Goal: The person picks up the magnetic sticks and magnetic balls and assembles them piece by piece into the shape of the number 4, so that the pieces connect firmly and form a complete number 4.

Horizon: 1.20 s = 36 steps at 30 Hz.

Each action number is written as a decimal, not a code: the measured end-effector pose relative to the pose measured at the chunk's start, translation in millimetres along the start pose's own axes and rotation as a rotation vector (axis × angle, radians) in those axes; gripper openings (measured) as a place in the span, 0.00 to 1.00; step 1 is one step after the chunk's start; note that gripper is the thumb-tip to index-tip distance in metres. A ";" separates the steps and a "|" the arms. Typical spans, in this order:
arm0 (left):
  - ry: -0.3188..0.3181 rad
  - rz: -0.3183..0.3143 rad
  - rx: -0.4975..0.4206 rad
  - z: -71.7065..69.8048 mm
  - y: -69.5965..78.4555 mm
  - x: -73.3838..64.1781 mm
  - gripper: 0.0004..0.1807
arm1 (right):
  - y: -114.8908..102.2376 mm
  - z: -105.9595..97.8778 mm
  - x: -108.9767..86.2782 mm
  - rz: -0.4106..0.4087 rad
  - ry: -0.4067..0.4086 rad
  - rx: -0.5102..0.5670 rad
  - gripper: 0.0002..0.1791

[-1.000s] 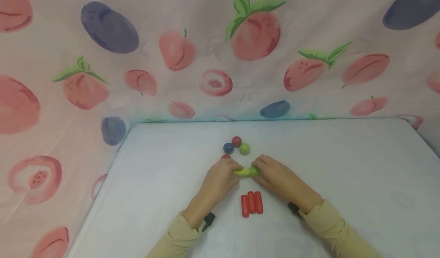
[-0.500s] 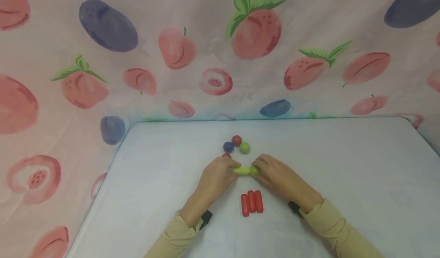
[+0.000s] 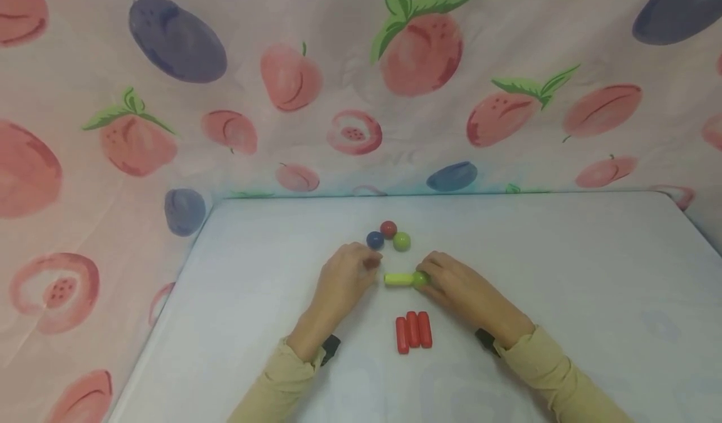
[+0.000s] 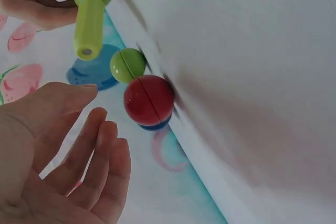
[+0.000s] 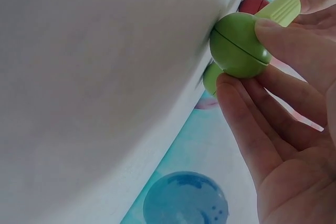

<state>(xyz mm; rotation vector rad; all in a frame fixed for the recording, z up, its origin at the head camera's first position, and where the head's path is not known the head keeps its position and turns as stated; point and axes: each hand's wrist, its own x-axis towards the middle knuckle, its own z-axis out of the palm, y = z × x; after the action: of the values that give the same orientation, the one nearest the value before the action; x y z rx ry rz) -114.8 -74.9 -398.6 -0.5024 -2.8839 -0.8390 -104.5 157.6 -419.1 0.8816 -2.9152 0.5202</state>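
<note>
My right hand (image 3: 458, 285) pinches a green ball (image 5: 239, 45) between thumb and fingers. A yellow-green rod (image 3: 398, 279) is joined to that ball and points left; its free end shows a small hole in the left wrist view. My left hand (image 3: 345, 277) is just left of the rod's free end, apart from it, fingers relaxed and holding nothing. A red ball (image 4: 149, 99) lies near the left fingertips in the left wrist view; the left hand hides it in the head view.
Beyond the hands, a blue ball (image 3: 375, 240), another red ball (image 3: 388, 229) and a second green ball (image 3: 402, 241) sit together on the white table (image 3: 564, 254). Closer to me lie three red rods (image 3: 413, 329) side by side. A fruit-print cloth (image 3: 338, 84) hangs behind.
My left hand has let go of the yellow-green rod and moved left and slightly away from me, covering the nearer red ball. The right hand has stayed almost in place with the green ball.
</note>
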 end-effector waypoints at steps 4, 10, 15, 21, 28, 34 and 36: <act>0.015 0.006 0.004 1.0 -4.8 3.0 0.12 | 0.5 -0.8 0.1 0.001 -0.003 -0.010 0.19; 0.038 0.006 0.028 4.5 -10.2 9.2 0.11 | 0.8 -2.0 0.8 0.003 -0.010 -0.016 0.19; 0.024 -0.021 0.035 6.9 -13.3 12.8 0.12 | 0.8 -3.3 1.6 0.009 -0.012 -0.006 0.19; -0.029 -0.054 0.047 10.0 -15.8 16.7 0.15 | 0.6 -4.8 0.6 0.018 -0.014 -0.014 0.19; -0.089 -0.136 0.018 8.5 -14.0 16.8 0.20 | -0.4 -5.6 0.0 0.031 -0.023 -0.009 0.19; -0.103 -0.139 0.007 10.9 -15.0 17.2 0.20 | 0.5 -5.3 -0.9 0.034 -0.032 -0.008 0.19; -0.100 -0.131 0.011 10.7 -14.9 17.1 0.20 | 0.9 -5.1 -0.6 0.038 -0.034 -0.007 0.19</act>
<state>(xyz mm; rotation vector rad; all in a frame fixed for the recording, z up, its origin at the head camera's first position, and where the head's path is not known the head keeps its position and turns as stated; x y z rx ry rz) -136.0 -76.1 -412.0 -0.3671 -3.0396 -0.8378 -104.7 160.4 -414.6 0.8446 -2.9677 0.5024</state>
